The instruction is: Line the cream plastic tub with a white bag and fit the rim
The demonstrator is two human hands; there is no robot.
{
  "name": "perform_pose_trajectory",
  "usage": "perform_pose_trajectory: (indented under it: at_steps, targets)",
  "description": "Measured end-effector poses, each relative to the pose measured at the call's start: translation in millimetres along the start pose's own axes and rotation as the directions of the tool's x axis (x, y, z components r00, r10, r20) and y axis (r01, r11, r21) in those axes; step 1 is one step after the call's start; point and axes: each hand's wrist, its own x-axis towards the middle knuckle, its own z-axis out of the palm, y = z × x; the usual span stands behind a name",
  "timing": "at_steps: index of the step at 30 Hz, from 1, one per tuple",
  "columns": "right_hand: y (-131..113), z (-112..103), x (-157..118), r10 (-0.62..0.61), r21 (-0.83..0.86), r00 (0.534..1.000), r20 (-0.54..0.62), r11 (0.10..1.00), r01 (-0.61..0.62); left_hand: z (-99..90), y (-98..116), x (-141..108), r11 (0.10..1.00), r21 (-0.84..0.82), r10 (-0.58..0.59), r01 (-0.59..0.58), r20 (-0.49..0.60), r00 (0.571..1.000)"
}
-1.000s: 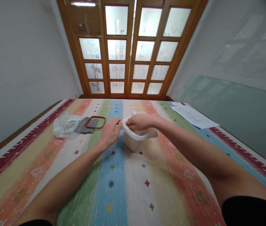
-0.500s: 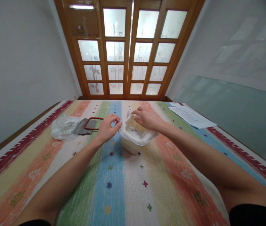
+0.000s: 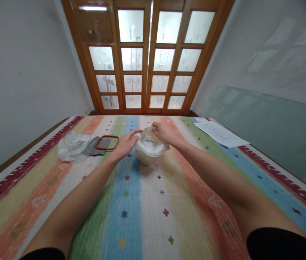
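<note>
A white plastic bag (image 3: 151, 147) lines a cream-coloured small bin (image 3: 144, 159) in the middle of the table, its edge folded out over the rim. At the left of the rim, my left hand (image 3: 126, 145) is closed with thumb and fingers on the bag's edge. My right hand (image 3: 165, 133) pinches the same bag at the far right of the rim. The bag's mouth gapes between both hands, and its loose film hangs over the near side.
Left of my left hand lie a brown rounded-square frame (image 3: 98, 145), a grey cloth (image 3: 90, 147) and a crumpled white plastic bag (image 3: 73, 147). Printed paper sheets (image 3: 219, 134) rest at the far right. A striped tablecloth (image 3: 147, 216) covers the table. Glazed wooden doors (image 3: 147, 57) stand beyond.
The bin has shifted slightly away and to the left, turning or tilting a little. My right hand has moved from above the opening to grasp the bag's far edge.
</note>
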Motion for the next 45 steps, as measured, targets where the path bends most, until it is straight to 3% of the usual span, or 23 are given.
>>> perform_pose_trajectory:
  at_steps: [6, 8, 10, 12, 14, 16, 17, 19, 21, 24, 26, 29, 32, 35, 38, 43, 45]
  targets:
    - [-2.5, 8.6, 40.2, 0.143, 0.152, 0.970, 0.195, 0.973, -0.174, 7.3, -38.2, 8.1, 0.990, -0.120, -0.098, 0.078, -0.167, 0.981]
    - [-1.5, 10.7, 44.6, 0.184, 0.192, 0.957, 0.226, 0.954, -0.229, 11.8, -41.8, 4.2, 0.989, -0.126, -0.105, 0.078, -0.216, 0.971]
    - [0.2, 10.7, 44.3, 0.162, 0.217, 0.963, 0.215, 0.954, -0.209, 14.9, -39.2, -0.7, 0.994, -0.096, -0.078, 0.054, -0.265, 0.961]
    - [1.1, 7.0, 40.5, 0.096, 0.241, 0.987, 0.126, 0.963, -0.125, 14.6, -33.3, -3.8, 0.999, -0.050, -0.025, 0.009, -0.323, 0.946]
    - [-0.5, -0.8, 34.2, 0.015, 0.248, 0.998, -0.060, 0.969, 0.000, 10.1, -27.9, -3.2, 0.998, -0.051, 0.023, -0.046, -0.384, 0.923]
    - [-5.6, -10.9, 26.2, -0.074, 0.215, 0.972, -0.221, 0.969, 0.123, 2.0, -25.0, 1.9, 0.991, -0.114, 0.016, -0.070, -0.417, 0.909]
    - [-9.3, -15.7, 21.9, -0.131, 0.189, 0.961, -0.244, 0.965, 0.180, -2.8, -24.3, 6.2, 0.988, -0.147, -0.010, -0.055, -0.409, 0.912]
    - [-18.3, -22.6, 13.7, -0.233, 0.127, 0.959, -0.164, 0.959, 0.255, -12.9, -23.2, 18.1, 0.982, -0.187, -0.085, 0.016, -0.369, 0.925]
    - [-27.0, -23.8, 7.4, -0.278, 0.046, 0.960, -0.010, 0.959, 0.279, -22.1, -20.0, 33.3, 0.980, -0.191, -0.125, 0.063, -0.331, 0.935]
    - [-35.0, -16.5, 3.3, -0.237, -0.074, 0.958, 0.163, 0.965, 0.252, -29.9, -8.8, 58.5, 0.986, -0.165, -0.038, 0.000, -0.231, 0.972]
    - [-36.3, -10.1, 4.2, -0.219, -0.104, 0.948, 0.231, 0.963, 0.248, -28.9, 0.8, 74.0, 0.991, -0.130, 0.033, -0.038, -0.041, 0.999]
    - [-36.6, -4.2, 8.5, -0.230, -0.086, 0.916, 0.329, 0.959, 0.271, -18.8, 10.7, 93.9, 0.996, -0.040, 0.092, -0.085, 0.252, 0.963]
    - [-39.0, -2.2, 13.2, -0.283, -0.065, 0.848, 0.448, 0.936, 0.347, -5.9, 9.8, 110.7, 0.994, 0.020, 0.086, -0.104, 0.417, 0.905]
    - [-42.2, -1.3, 17.5, -0.317, -0.077, 0.786, 0.530, 0.906, 0.417, 2.0, 1.7, 122.8, 0.997, 0.006, 0.066, -0.077, 0.461, 0.885]
    - [-43.0, -1.0, 21.9, -0.335, -0.026, 0.763, 0.553, 0.908, 0.418, 3.4, -5.2, 127.7, 0.997, 0.030, 0.050, -0.075, 0.497, 0.866]
    - [-40.2, 0.3, 29.5, -0.340, 0.073, 0.738, 0.583, 0.927, 0.369, -1.6, -7.7, 127.0, 0.996, 0.061, 0.026, -0.063, 0.485, 0.874]
    - [-39.1, 2.7, 32.4, -0.347, 0.078, 0.774, 0.529, 0.928, 0.364, -3.6, -8.6, 127.5, 0.996, 0.059, 0.031, -0.070, 0.504, 0.863]
